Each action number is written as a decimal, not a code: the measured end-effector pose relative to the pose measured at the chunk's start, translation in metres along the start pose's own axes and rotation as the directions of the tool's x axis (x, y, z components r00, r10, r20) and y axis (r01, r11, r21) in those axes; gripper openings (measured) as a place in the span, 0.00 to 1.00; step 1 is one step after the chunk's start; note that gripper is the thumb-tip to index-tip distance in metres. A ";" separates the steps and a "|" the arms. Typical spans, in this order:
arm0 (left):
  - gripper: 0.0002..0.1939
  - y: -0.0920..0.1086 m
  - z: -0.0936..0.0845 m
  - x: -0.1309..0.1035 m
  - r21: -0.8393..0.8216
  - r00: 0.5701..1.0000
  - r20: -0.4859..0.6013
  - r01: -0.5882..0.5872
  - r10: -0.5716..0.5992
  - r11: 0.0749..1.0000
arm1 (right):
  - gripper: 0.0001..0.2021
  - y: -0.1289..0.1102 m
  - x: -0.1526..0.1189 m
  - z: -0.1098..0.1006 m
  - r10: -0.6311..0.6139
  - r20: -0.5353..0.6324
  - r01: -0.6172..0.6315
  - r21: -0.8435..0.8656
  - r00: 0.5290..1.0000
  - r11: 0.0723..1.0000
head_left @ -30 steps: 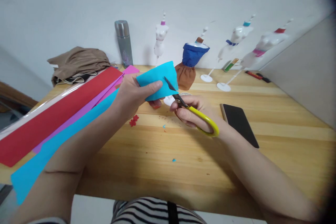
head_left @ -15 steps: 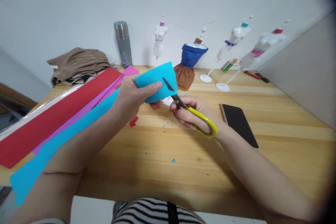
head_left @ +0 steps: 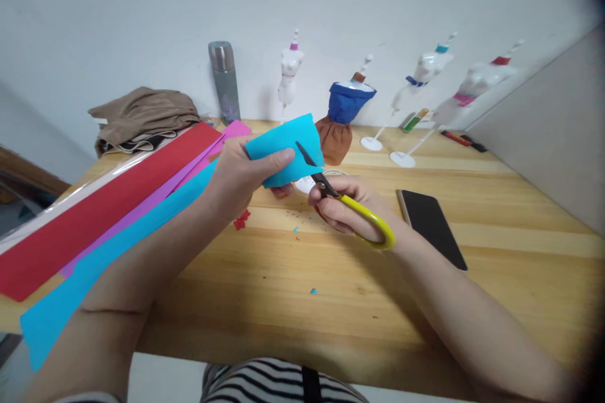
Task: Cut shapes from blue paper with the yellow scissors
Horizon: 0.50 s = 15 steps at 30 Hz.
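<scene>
My left hand (head_left: 248,167) pinches a piece of blue crepe paper (head_left: 283,138), thumb on top and fingers underneath. Yellow-handled scissors (head_left: 362,214) are gripped in my right hand (head_left: 343,201), their dark blades at the paper's right edge, one blade lying over its face. A short slit shows where the blades meet the edge. Beneath my left forearm a long blue paper strip (head_left: 118,242) runs along the table. Behind the paper stands a small dress form in a blue top and brown skirt (head_left: 350,104). A white round base is partly hidden under my hands.
Red paper (head_left: 104,214) and purple paper (head_left: 142,208) lie at left near brown folded cloth (head_left: 146,110). A flask (head_left: 225,85) and several white dress forms (head_left: 428,66) stand along the wall. A black phone (head_left: 432,227) lies at right; red paper bits (head_left: 241,220) sit mid-table.
Hands, paper and scissors keep nearly the same pose. The whole view has shifted slightly, with things appearing a little lower and further right.
</scene>
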<state>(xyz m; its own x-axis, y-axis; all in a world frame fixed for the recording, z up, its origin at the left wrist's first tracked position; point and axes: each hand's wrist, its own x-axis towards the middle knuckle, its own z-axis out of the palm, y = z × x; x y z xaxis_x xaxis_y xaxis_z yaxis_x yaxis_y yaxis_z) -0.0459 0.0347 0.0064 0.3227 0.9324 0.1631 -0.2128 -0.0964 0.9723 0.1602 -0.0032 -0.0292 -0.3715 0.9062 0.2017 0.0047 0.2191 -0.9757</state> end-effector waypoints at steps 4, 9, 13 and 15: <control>0.13 0.004 0.003 -0.001 -0.008 1.000 -0.010 0.021 -0.021 1.000 | 0.15 0.001 0.000 0.001 -0.026 -0.005 0.026 0.002 1.000 1.000; 0.13 0.006 0.004 -0.001 -0.001 0.999 -0.017 0.039 -0.039 0.999 | 0.16 0.002 0.000 0.000 -0.024 -0.009 0.024 0.001 1.000 1.000; 0.12 0.006 0.004 -0.001 -0.014 0.999 -0.014 0.039 -0.040 0.999 | 0.17 0.001 -0.001 -0.001 -0.042 -0.016 0.041 -0.012 0.999 0.999; 0.12 0.005 0.004 -0.001 -0.022 0.999 -0.018 0.027 -0.027 0.999 | 0.17 0.000 -0.001 -0.001 -0.040 -0.018 0.039 -0.020 0.999 0.999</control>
<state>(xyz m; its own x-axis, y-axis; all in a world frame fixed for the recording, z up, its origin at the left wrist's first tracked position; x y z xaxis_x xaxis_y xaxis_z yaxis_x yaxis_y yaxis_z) -0.0441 0.0316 0.0119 0.3121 0.9406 0.1338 -0.2246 -0.0639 0.9724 0.1612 -0.0036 -0.0295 -0.3547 0.9032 0.2416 0.0083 0.2614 -0.9652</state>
